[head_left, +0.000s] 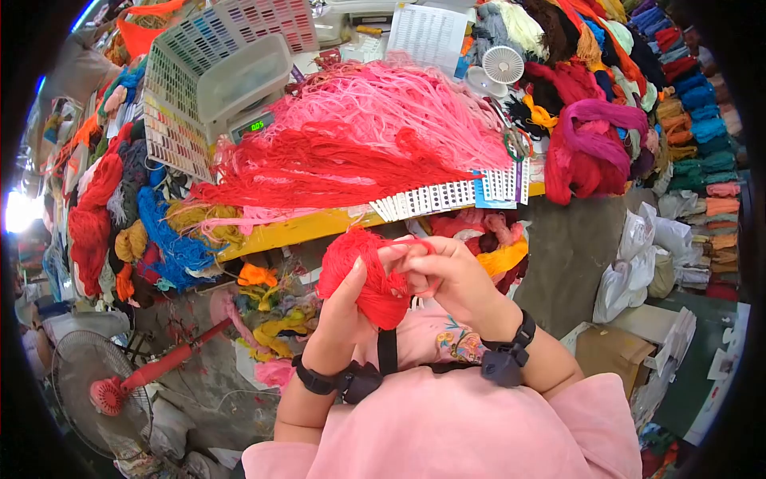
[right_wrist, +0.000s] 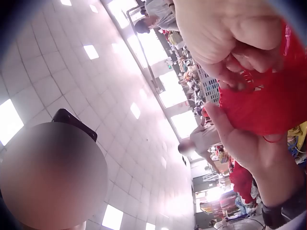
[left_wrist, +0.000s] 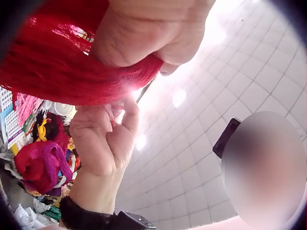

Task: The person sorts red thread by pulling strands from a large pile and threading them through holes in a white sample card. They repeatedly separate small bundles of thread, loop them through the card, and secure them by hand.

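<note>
A bundled skein of bright red yarn (head_left: 375, 299) is held up in front of the chest. My left hand (head_left: 343, 303) grips it from the left, thumb along its near side. On the other side my right hand (head_left: 463, 275) pinches a looped part of the red yarn between thumb and fingers. The left wrist view shows the skein (left_wrist: 53, 72) stretched broad below the left hand (left_wrist: 148, 36), with the right hand (left_wrist: 103, 139) right at its lower edge. Seen from the right wrist, the skein (right_wrist: 273, 103) lies against the left palm (right_wrist: 244, 148).
Beyond the hands, a yellow-edged table (head_left: 295, 231) carries heaped pink yarn (head_left: 383, 104), loose red yarn (head_left: 319, 168), white sample cards (head_left: 439, 195) and a scale (head_left: 254, 126). A standing fan (head_left: 104, 391) is at left, and cardboard boxes (head_left: 610, 355) are at right.
</note>
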`<state>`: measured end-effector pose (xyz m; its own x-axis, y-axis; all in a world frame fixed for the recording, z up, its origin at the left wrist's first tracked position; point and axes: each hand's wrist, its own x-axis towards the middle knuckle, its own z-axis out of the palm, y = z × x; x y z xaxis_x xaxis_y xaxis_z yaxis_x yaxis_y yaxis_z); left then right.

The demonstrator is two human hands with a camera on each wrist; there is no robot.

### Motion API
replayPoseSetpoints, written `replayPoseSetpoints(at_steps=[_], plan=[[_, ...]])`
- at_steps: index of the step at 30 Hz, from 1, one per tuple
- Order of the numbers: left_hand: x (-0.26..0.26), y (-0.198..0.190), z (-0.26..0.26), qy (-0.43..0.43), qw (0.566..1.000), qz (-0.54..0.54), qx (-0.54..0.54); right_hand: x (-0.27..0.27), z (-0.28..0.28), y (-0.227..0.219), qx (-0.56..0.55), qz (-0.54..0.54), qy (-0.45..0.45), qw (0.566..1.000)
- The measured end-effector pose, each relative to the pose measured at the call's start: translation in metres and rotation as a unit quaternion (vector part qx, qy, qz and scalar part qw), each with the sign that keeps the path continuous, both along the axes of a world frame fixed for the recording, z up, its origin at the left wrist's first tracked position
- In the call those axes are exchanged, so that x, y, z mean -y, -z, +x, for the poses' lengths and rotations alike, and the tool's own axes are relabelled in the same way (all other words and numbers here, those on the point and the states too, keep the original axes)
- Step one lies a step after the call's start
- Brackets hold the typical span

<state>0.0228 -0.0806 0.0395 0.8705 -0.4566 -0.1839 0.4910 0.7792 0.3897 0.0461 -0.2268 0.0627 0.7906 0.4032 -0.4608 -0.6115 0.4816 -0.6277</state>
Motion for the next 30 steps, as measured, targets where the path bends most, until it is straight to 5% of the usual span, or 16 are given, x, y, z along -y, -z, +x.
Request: replayPoseSetpoints(at_steps=[4,6,12,15,24,30], plan=[[0.005,-0.010,0.001,-0.011,0.998,0.055,-0.005,0.002,0.002,-0.010,-0.079,0.063,-0.008,0.995],[0.006,-0.016,0.003,-0.006,0.995,0.096,0.005,-0.007,0.000,-0.014,0.031,-0.136,-0.064,0.988],[0.002,-0.014,0.007,-0.019,0.997,-0.025,-0.073,-0.005,0.003,-0.014,-0.011,-0.068,-0.024,0.997],[0.003,-0.001,0.005,-0.046,0.992,0.094,-0.068,-0.006,0.002,-0.008,-0.009,-0.050,-0.011,0.999],[-0.001,-0.005,0.009,-0.059,0.994,0.000,-0.092,-0.006,0.008,-0.014,0.008,-0.066,-0.011,0.998],[0.000,-0.003,0.011,-0.062,0.996,0.031,-0.060,-0.008,0.011,-0.017,0.005,-0.068,-0.014,0.998]])
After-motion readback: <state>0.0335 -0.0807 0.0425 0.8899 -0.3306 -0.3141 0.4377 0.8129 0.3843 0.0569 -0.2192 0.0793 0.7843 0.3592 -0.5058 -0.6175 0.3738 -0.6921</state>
